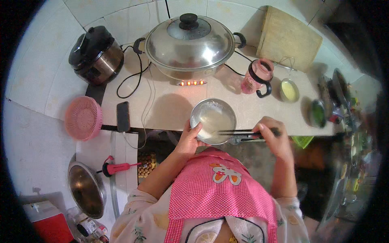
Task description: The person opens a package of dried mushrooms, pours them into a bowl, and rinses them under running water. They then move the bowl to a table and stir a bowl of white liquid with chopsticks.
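A round metal bowl is in my left hand, whose thumb lies over the rim while the fingers support it from below. Inside sits a pale, whitish mixture, apparently wet. Dark chopsticks are gripped in my right hand, and their tips reach into the bowl. I hold the bowl at the counter's front edge, just above my pink checked apron.
A lidded steel electric pot with lit lamps stands behind. Left are a pressure cooker, pink basket and phone on a cable. Right are a pink cup, a small bowl of yellow contents and a cutting board.
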{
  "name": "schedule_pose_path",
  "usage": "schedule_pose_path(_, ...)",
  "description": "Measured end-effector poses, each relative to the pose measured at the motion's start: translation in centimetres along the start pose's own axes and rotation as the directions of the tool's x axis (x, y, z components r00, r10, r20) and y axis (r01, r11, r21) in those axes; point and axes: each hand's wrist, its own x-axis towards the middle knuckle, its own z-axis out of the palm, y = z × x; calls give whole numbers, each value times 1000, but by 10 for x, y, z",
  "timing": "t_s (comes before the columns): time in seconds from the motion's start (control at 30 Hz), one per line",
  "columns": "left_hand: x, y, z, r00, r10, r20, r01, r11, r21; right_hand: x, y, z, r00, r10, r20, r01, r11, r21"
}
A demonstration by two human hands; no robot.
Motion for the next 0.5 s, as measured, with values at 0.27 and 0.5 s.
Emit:
schedule_pose_path(0.27,0,4,2,1000,5,10,-5,1000,1,5,1,21,987,-147,65,144,988,56)
schedule_pose_path(0.5,-1,-1,2,1000,18,-10,-19,1000,-19,2,10,15,991,28,-130,-18,997,79)
